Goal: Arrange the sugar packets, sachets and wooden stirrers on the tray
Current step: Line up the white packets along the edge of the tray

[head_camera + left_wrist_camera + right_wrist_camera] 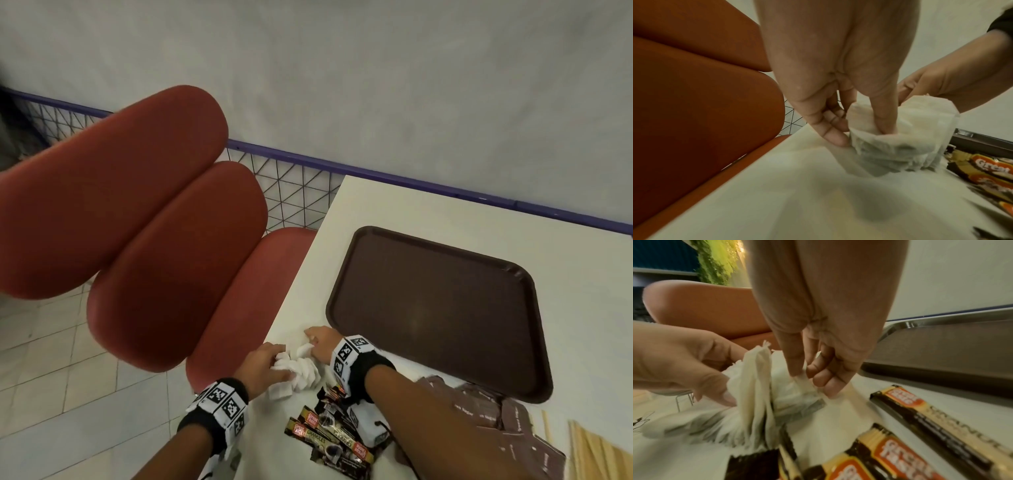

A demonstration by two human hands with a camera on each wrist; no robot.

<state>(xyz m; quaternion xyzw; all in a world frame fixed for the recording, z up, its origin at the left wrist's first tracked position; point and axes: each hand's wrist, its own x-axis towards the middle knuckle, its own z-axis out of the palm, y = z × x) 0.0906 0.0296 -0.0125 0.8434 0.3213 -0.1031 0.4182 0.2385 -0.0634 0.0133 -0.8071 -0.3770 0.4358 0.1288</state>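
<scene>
Nearest the head cam: both forearms w/ black wristbands carrying checker-pattern markers. Coffee sachets (330,435), black-gold w/ orange labels, lie loose on the white counter (428,212) btwn the two arms; same sachets show close in right wrist view (920,426). Right of them, under the right forearm, brown sugar packets (507,414) in a flat heap; wooden stirrers (589,452) at the counter's near right edge.

Next out: bunch of white sachets (299,371), thin papery pouches w/ dark contents, bunched together on the counter near its left edge. Left hand (263,365) holds one side, grip closed on the bunch, thumb pressed into the paper per left wrist view (885,120). Right hand (320,344) on the other side, grip pinching a corner of one pouch btwn thumb and fingers (797,363).

Further: brown tray (346,274) flat on the counter, just beyond the right hand, apart from the sachets.

Beyond counter: red cushioned seat (137,212), purple wire rail (308,164), grey wall, tiled floor.
</scene>
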